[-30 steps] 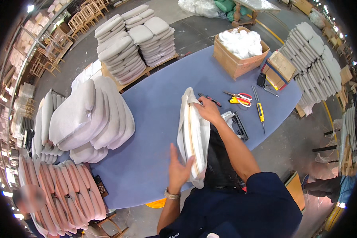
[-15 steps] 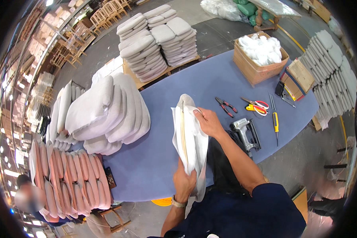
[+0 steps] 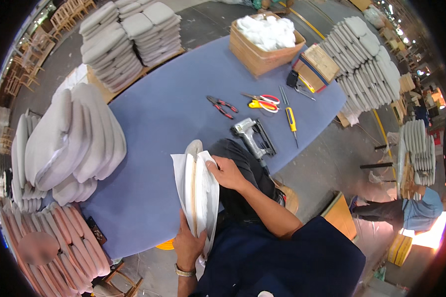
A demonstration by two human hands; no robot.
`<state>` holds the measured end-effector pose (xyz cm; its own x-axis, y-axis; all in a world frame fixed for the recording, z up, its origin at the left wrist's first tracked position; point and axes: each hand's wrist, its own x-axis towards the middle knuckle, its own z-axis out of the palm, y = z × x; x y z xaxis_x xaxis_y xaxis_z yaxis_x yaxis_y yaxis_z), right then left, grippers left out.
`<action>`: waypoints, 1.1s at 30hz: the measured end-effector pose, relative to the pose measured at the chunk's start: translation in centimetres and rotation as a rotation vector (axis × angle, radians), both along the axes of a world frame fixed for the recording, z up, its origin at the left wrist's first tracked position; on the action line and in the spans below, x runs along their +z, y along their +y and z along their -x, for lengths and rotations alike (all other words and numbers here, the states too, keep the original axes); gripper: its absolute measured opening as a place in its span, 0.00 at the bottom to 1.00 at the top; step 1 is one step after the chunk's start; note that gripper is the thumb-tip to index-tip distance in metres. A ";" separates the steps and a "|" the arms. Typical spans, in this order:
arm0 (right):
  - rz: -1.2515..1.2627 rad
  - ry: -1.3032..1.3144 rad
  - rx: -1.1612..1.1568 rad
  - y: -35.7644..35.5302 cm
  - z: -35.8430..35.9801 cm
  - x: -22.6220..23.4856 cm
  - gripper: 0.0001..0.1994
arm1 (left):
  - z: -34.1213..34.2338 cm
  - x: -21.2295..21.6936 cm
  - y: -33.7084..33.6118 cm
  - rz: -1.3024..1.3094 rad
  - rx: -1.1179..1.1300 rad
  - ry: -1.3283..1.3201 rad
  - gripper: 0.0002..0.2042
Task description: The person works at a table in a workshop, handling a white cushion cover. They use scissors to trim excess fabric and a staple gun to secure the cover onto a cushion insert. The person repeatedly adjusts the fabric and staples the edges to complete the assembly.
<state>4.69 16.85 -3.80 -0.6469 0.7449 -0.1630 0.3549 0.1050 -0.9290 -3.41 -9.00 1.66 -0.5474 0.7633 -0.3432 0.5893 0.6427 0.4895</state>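
A grey seat cushion (image 3: 196, 183) with white lining stands on its edge in front of me, at the table's near side. Its edge faces up and shows a thin tan strip between layers of white padding; loose white cloth flares out on both sides. My left hand (image 3: 189, 242), with a metal-banded watch at the wrist, is closed around the cushion's lower end. Higher up, my right hand (image 3: 226, 172) pinches the white cloth on its right side. Just beyond that hand lies a silver staple gun (image 3: 252, 137), near my dark-trousered leg.
On the blue table (image 3: 153, 109) lie pliers (image 3: 222, 106), scissors (image 3: 263, 101) and a yellow screwdriver (image 3: 291, 120). A carton of white stuffing (image 3: 262, 49) stands at the back. Grey cushions (image 3: 77, 138) are piled left, pinkish ones (image 3: 54, 247) nearer. A person (image 3: 416, 210) is at far right.
My view has turned to the right, so the table slides left and a person appears at the right. The white cloth now spreads wider from the cushion's edge; both hands still grip it.
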 end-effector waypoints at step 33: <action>0.522 0.327 0.145 6.6 -10.0 9.1 0.32 | 6.6 -3.4 16.3 -0.590 -0.261 -0.102 0.30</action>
<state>14.65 23.40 5.33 -0.8135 0.5214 -0.2578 0.0598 -0.3659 -0.9287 -10.00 7.31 -1.78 -0.3053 0.9428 0.1342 0.6217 0.0906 0.7780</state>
